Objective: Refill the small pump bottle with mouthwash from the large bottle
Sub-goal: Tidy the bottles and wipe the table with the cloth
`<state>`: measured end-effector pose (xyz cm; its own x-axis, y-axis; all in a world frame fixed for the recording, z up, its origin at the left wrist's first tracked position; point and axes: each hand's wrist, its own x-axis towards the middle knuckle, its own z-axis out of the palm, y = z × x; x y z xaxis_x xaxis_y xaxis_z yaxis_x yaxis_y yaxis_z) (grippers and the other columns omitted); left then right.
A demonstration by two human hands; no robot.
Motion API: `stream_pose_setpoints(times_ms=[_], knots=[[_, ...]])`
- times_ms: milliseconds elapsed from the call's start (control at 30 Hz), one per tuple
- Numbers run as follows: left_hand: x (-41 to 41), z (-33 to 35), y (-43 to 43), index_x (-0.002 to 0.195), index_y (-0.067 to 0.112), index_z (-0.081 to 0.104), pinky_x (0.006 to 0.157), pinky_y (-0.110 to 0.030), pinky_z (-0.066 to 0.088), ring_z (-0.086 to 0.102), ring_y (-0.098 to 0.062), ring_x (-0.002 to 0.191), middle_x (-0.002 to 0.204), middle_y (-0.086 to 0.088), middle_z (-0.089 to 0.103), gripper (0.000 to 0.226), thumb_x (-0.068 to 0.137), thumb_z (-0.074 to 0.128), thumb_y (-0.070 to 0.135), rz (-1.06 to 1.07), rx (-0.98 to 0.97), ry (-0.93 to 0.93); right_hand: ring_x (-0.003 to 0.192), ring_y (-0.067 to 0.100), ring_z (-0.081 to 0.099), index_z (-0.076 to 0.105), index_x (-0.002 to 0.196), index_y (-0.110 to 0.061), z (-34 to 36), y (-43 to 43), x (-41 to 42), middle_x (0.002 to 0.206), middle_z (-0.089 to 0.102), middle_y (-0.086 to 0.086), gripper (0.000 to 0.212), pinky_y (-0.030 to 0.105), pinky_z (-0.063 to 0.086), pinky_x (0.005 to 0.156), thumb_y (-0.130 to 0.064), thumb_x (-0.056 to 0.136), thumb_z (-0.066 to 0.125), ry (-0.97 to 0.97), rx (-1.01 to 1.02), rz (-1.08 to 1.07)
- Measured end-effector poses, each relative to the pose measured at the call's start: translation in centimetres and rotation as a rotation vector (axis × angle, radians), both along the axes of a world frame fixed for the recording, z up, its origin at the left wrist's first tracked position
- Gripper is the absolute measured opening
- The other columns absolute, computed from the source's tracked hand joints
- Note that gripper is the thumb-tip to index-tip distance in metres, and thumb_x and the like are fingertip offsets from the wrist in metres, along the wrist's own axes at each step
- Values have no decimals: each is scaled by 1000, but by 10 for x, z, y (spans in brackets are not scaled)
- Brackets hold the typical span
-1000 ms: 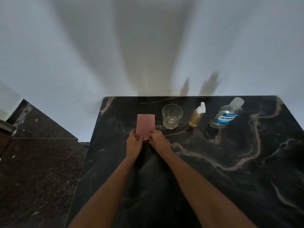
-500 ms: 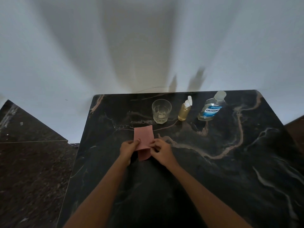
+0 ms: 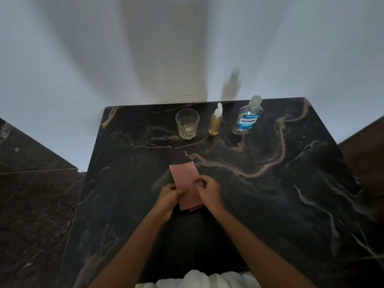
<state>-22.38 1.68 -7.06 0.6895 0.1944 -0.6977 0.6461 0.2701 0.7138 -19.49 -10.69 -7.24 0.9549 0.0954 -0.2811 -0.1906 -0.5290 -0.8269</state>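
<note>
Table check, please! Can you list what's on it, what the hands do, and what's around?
Surface: dark veined marble table.
Job's things: small pump bottle and large bottle, both capped, standing at the far edge.
Clutter: glass left of them; pink sheet nearer the person.
Grippers: left hand and right hand both pinch the pink sheet.
Cables: thin line on the wall, cannot tell if wire.
Surroundings: pale wall, dark floor.

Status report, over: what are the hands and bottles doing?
Left hand and right hand pinch pink sheet. Small pump bottle, large mouthwash bottle upright, untouched, far side. Glass beside them, nothing blocking.
</note>
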Motion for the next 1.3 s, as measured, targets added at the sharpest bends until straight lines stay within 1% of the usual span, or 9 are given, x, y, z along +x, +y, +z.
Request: stream_pose_setpoints(times_ms=[133,233,367,467,533,600,733,1133,1300], knots=[[-7,-1,-34,99,8,49,70,-26,51,61,-19,89,97,-10,62,22,82,59,-1,-36,0,-72,122,21,37,52,122,-18,-1,-27,-23,132,44,4,35,31,33,97,-33,91,46,-105,-308,113],[-9,1,-59,97,12,51,68,-24,51,62,-17,87,99,-10,64,22,82,56,-2,-193,30,-107,135,20,25,33,138,-21,0,-40,-29,148,28,1,60,39,26,109,-52,88,44,-37,-260,120],[-8,4,-86,109,8,51,73,-20,53,63,-11,89,101,-6,63,38,77,55,-13,-427,-116,-214,103,11,60,51,124,-28,3,-66,-22,110,64,-4,39,22,49,82,-27,86,58,49,77,-115],[0,5,-97,121,10,46,84,-23,52,61,-15,103,115,-8,61,46,81,56,-9,-438,-230,-237,87,-2,64,59,116,-30,2,-91,-14,107,68,-2,34,14,51,71,-10,90,48,-26,167,-237],[4,7,-99,115,13,50,86,-20,49,58,-18,109,118,-8,60,37,84,56,-4,-424,-83,-268,100,11,61,50,127,-25,0,-112,-5,119,62,3,44,31,52,86,-3,90,42,-115,10,-291],[7,1,-93,114,14,54,95,-20,39,52,-20,117,121,-7,58,32,85,56,2,-438,358,-348,122,25,46,37,136,-11,-9,-133,5,135,48,12,52,42,36,105,5,87,39,-187,-219,-288],[4,-15,-65,129,17,46,114,-39,5,23,-20,139,144,-5,39,42,88,53,14,-464,964,-373,139,29,15,22,140,1,-29,-149,15,150,22,19,55,37,7,116,4,88,38,-152,-518,-111],[-26,-54,-18,144,31,2,112,-52,-8,-6,-19,143,156,2,-2,55,95,21,48,-752,1310,-135,142,21,-3,3,143,-10,-56,-74,-12,154,2,9,55,31,-10,111,-26,97,27,-321,-704,249],[-39,-57,-10,143,29,3,114,-49,-4,-4,-17,143,156,1,2,84,73,-24,66,-738,1345,-176,141,20,9,16,143,-16,-52,-73,-27,152,16,3,57,41,-1,112,-26,93,40,-425,-624,600]])
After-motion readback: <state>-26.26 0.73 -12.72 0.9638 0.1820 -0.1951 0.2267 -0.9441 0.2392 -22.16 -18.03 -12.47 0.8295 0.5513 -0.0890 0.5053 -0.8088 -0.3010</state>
